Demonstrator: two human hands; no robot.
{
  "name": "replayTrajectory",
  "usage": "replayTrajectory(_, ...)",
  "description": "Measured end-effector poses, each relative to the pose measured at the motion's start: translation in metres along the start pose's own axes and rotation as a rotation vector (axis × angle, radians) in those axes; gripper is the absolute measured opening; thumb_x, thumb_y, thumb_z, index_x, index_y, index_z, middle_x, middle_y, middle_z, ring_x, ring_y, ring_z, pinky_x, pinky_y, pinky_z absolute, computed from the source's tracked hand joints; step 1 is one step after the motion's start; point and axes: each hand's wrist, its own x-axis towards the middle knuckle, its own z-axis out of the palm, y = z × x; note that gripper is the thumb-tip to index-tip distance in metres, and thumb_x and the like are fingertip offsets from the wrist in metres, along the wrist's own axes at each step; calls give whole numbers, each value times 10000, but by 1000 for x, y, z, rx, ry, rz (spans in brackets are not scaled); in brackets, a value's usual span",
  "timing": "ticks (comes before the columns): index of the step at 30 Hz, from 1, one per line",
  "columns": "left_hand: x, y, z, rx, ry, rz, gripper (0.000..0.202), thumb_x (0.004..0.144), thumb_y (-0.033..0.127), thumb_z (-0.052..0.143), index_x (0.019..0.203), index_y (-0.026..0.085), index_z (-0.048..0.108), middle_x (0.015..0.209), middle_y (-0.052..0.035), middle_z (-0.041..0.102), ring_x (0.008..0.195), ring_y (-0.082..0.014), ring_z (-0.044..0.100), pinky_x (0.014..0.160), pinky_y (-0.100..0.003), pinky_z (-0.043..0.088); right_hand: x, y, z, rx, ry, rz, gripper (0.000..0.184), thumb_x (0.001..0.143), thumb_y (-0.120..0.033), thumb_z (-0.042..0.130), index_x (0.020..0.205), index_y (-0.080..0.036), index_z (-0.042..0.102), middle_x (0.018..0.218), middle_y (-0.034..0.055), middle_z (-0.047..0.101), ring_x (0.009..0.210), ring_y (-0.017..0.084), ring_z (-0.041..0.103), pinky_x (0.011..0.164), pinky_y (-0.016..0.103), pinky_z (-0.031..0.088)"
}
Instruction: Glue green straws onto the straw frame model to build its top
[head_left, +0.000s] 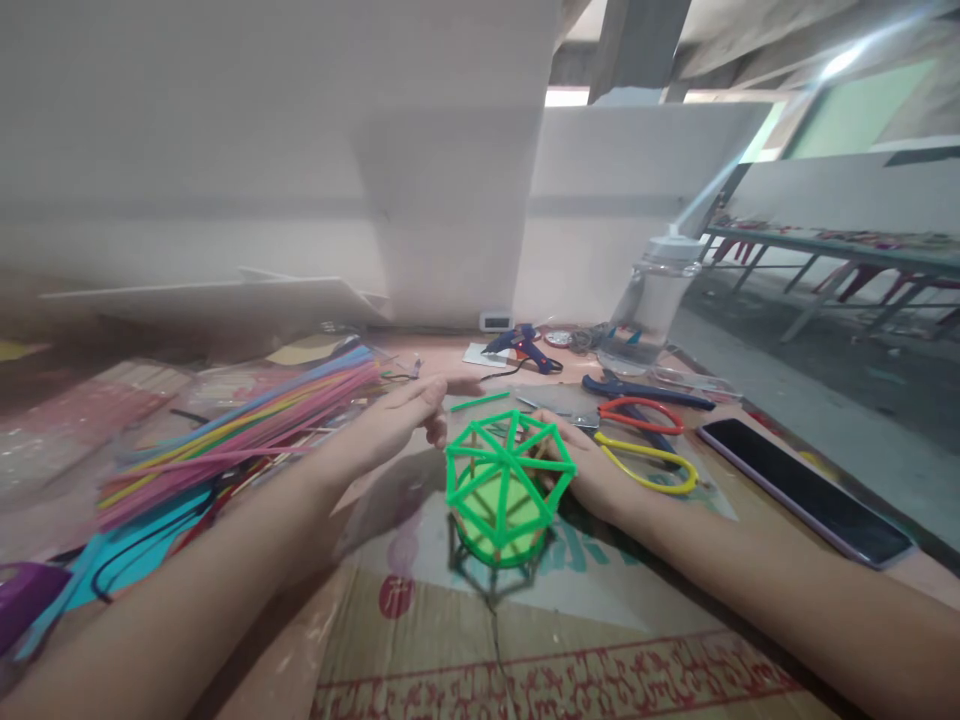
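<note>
A green wheel-like frame of fuzzy craft stems (511,462), with spokes meeting in the middle, sits over a round light-green base on the covered cardboard. Thin brown uprights show between its top and base. My left hand (417,408) is just left of the frame, turned edge-on with its fingers extended, and nothing shows in it. At the frame's right rear side is my right hand (581,455). Its fingers are mostly hidden behind the green rods, so whether they grip the frame is unclear. A loose green stem (480,402) lies behind the frame.
To the left lies a bundle of coloured craft stems (247,430). Behind are a blue glue gun (525,348) and a water bottle with a straw (651,300). Red-handled pliers (641,412), a yellow-handled tool (649,468) and a phone (806,490) lie to the right.
</note>
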Motion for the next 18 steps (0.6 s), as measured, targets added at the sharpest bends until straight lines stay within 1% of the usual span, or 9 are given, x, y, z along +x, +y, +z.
replayTrajectory(2,2,-1,-2,57,2,-40,510,951,606,503,1073,171,738,1039,-103,756,726,-162,623,702,-304,516,1,3,0,-4,13,12,319,787,-477,714,773,-225,519,546,-82,522,406,74,414,383,192,309)
replayTrajectory(3,4,-2,-4,93,29,-51,489,921,611,546,946,164,743,898,-80,746,734,-174,625,706,-305,510,3,5,-1,-5,24,16,320,791,-490,706,790,-229,521,537,-85,520,396,78,420,374,192,312)
replayTrajectory(4,5,-3,-7,119,68,-56,480,900,615,571,845,162,722,796,-59,715,729,-180,619,704,-302,500,5,7,-2,-6,34,18,324,797,-505,695,809,-232,522,528,-86,522,388,83,430,367,193,320)
replayTrajectory(6,7,-5,-10,138,142,-60,496,888,628,567,742,163,659,720,-37,658,698,-174,591,684,-295,472,8,10,-4,-11,53,17,341,809,-538,668,840,-233,520,519,-81,538,382,96,457,366,200,356)
replayTrajectory(9,7,-3,-12,154,180,-62,463,871,615,590,763,166,627,717,-18,625,670,-167,568,645,-284,437,14,10,-8,-30,84,2,366,802,-556,668,861,-228,516,536,-58,584,398,122,514,391,237,442)
replayTrajectory(12,0,9,-11,234,173,-13,402,907,561,585,844,171,656,764,-12,631,718,-175,585,661,-284,434,20,-1,-19,-64,179,-67,389,797,-575,680,863,-227,519,529,-59,576,416,134,536,416,258,477)
replayTrajectory(14,-8,19,-13,345,150,68,358,952,511,548,961,186,701,880,-29,661,818,-191,606,720,-298,449,23,-17,-31,-99,270,-146,394,784,-565,715,845,-217,542,565,-62,578,431,102,509,424,226,444)
replayTrajectory(16,-15,25,-16,472,74,146,313,938,474,601,1096,232,724,981,-34,656,891,-203,600,771,-313,458,21,-39,-42,-143,337,-225,369,759,-508,775,817,-199,581,651,-51,607,468,66,482,445,199,403)
replayTrajectory(18,-20,26,-17,563,-19,197,305,889,438,699,1153,289,730,1019,-25,628,929,-207,583,813,-321,461,12,-62,-46,-244,329,-281,280,766,-415,797,813,-186,642,650,-45,601,504,73,496,488,213,409)
